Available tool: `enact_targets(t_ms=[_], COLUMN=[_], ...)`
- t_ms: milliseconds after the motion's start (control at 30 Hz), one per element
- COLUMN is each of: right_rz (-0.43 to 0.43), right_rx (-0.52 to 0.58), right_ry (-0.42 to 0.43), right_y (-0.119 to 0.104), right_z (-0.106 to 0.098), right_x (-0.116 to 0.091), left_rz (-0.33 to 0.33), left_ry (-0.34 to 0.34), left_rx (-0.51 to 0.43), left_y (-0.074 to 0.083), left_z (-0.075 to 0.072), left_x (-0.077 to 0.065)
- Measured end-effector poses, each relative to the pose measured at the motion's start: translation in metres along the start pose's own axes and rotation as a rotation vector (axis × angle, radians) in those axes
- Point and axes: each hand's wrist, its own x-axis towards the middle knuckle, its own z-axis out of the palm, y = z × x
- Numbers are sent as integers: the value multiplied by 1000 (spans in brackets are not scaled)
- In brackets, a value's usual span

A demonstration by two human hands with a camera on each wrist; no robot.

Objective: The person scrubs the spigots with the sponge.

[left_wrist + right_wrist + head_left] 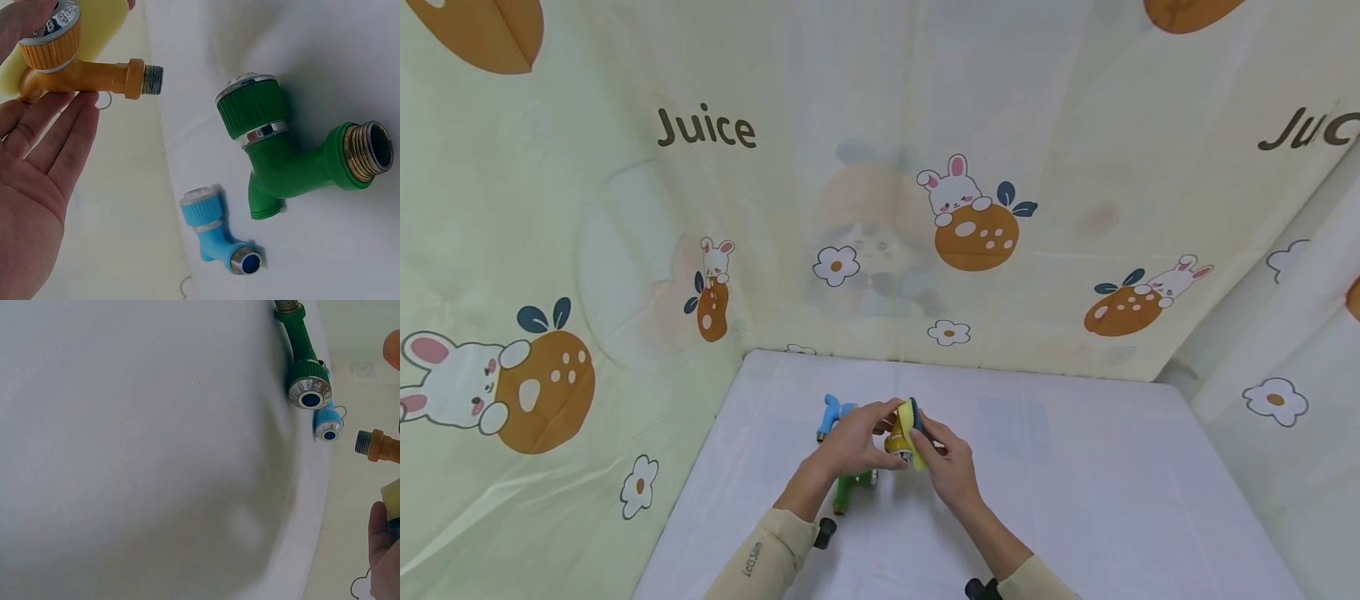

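Note:
My left hand [852, 442] grips an orange-yellow water tap [94, 76] by its knob and body, thumb over the silver-topped knob. The tap's threaded end points away from the palm in the left wrist view. In my right hand [955, 477] is a yellow sponge [919, 454] with a dark backing, pinched between thumb and fingers. The sponge lies right against the tap's side in the head view and shows behind it in the left wrist view. Both things are held up above the white table. Only part of the right hand shows in the right wrist view.
A green tap [294, 162] lies on the white table [1075, 500] below the left hand. Farther back and left is a smaller light-blue tap [831, 412]. Printed curtains [850, 100] rise behind the table and at both sides.

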Motion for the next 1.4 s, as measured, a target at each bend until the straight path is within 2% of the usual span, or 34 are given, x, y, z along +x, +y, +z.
enact_targets(t_ms=[333, 700, 933, 1133, 1400], right_rz=[54, 104, 147, 199, 242], right_rx=[1, -13, 63, 84, 76], right_ry=[15, 13, 3, -15, 6], right_y=[-4, -7, -2, -12, -3], right_z=[-1, -1, -1, -2, -2], right_x=[0, 0, 2, 2, 5], left_rz=[-9, -30, -17, -25, -42], left_ry=[-6, -16, -15, -9, -17], left_rx=[47, 41, 29, 43, -25], left_y=[4, 5, 3, 4, 3], left_z=[1, 2, 5, 5, 7], left_x=[-1, -2, -2, -3, -3])
